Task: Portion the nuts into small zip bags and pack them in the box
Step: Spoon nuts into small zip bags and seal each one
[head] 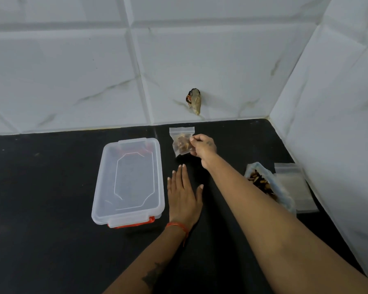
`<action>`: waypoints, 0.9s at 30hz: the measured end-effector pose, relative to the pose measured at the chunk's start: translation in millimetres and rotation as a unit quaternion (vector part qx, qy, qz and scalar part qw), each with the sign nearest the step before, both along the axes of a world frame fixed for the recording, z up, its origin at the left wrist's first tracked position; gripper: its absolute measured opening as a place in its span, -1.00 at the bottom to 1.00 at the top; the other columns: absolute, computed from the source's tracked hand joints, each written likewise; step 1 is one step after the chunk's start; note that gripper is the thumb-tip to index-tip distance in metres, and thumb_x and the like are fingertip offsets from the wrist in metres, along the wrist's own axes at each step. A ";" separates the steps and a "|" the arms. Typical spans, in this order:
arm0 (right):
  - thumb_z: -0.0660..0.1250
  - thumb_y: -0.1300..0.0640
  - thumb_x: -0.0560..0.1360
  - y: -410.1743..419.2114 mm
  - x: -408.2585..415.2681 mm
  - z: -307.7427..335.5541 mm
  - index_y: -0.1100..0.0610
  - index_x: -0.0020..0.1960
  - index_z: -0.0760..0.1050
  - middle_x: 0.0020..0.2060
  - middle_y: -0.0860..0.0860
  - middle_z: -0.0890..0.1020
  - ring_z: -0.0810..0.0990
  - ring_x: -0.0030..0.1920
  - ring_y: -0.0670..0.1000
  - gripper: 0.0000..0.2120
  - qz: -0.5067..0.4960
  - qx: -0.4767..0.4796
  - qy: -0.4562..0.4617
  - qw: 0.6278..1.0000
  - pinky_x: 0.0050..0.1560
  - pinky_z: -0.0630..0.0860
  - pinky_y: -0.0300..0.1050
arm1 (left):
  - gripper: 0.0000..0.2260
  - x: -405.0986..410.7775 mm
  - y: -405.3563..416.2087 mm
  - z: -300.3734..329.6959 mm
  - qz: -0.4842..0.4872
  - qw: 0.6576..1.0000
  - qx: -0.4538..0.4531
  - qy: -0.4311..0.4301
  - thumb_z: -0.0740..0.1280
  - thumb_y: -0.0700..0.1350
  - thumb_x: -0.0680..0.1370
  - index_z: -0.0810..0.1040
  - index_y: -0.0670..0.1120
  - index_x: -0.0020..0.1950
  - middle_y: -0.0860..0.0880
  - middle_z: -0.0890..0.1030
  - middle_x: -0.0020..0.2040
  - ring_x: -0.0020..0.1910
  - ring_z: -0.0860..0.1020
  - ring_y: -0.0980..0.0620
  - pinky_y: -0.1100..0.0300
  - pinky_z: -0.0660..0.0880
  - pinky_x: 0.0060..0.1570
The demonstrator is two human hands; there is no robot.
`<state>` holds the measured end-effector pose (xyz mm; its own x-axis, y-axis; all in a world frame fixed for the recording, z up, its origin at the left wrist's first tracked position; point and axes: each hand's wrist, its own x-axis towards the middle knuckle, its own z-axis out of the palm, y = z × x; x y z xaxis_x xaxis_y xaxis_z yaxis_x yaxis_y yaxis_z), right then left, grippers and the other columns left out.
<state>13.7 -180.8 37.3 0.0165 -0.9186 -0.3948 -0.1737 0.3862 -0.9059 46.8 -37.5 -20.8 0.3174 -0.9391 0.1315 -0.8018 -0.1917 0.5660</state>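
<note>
- Head view, nearest: two bare forearms reach out over a black counter (51, 240); the left wrist wears an orange thread (177, 225).
- Left hand (184, 193) lies flat on the counter, fingers straight and holding nothing, just right of the box (129, 181).
- Box is clear plastic with its lid on and orange clips; it sits left of centre.
- At the right, an open bag of nuts (263, 184) lies beside a stack of empty zip bags (293, 184), close to the right wall.
- Farther out, the right hand (204, 146) pinches the right edge of a small zip bag (181, 141) holding nuts, near the far wall.
- On the tiled wall (72, 71) behind, a small brownish object (194, 100) clings just above the counter.
</note>
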 end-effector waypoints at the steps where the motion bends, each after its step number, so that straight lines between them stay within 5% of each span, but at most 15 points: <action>1: 0.30 0.13 0.55 -1.9 2.9 -5.3 0.10 0.00 0.57 -0.06 0.03 0.60 0.56 -0.23 -0.07 -0.90 0.006 -0.002 0.016 1.000 -0.23 0.58 -0.23 | -0.40 0.3 -0.1 -0.2 0.001 1.000 -0.002 0.003 0.12 0.08 0.62 -0.05 -0.09 0.55 -0.06 0.03 0.56 0.54 -0.06 -0.02 0.17 -0.25 0.44; 5: 0.30 0.11 0.55 -2.8 9.0 -22.9 0.10 0.02 0.59 -0.09 0.03 0.62 0.60 -0.28 -0.05 -0.88 0.036 -0.037 0.102 0.993 -0.21 0.61 -0.21 | -0.41 0.0 -1.1 -0.9 0.001 1.000 -0.009 0.006 0.15 0.07 0.61 -0.02 -0.09 0.55 -0.08 0.07 0.55 0.54 -0.03 -0.04 0.15 -0.23 0.43; 11: 0.25 0.00 0.56 2.2 10.1 -16.3 0.11 0.14 0.58 0.04 0.05 0.64 0.61 0.05 0.06 -0.73 0.104 -0.100 0.308 0.940 -0.02 0.51 -0.15 | -0.42 0.7 -1.3 -0.8 0.001 1.000 0.002 0.002 0.10 0.09 0.62 -0.04 -0.08 0.55 -0.06 0.06 0.56 0.54 -0.04 -0.03 0.16 -0.25 0.43; 17: 0.31 -0.04 0.52 2.6 -14.5 3.4 0.09 0.29 0.48 0.20 0.07 0.57 0.56 0.17 0.09 -0.62 0.131 -0.085 0.267 0.951 0.17 0.53 -0.02 | -0.43 1.9 0.4 2.4 -0.009 1.000 0.016 -0.019 0.08 0.11 0.62 -0.03 -0.07 0.55 -0.06 0.07 0.56 0.54 -0.05 -0.04 0.14 -0.24 0.44; 21: 0.36 0.06 0.50 8.3 -57.3 35.5 0.10 0.23 0.53 0.10 0.06 0.60 0.59 -0.03 0.00 -0.68 0.114 -0.100 0.211 0.965 0.05 0.60 -0.05 | -0.44 2.0 1.7 6.2 -0.028 0.998 0.034 -0.038 0.08 0.11 0.62 0.01 -0.07 0.55 -0.07 0.08 0.55 0.54 -0.05 -0.08 0.07 -0.20 0.47; 27: 0.39 0.09 0.47 28.1 -161.4 77.1 0.09 0.12 0.60 0.02 0.05 0.66 0.60 0.04 0.00 -0.77 0.066 -0.201 0.247 0.946 0.11 0.56 -0.08 | -0.51 -10.6 10.6 12.9 -0.070 0.997 0.011 -0.032 0.17 0.03 0.61 0.17 -0.07 0.51 -0.06 0.24 0.50 0.52 0.09 -0.05 -0.04 -0.05 0.50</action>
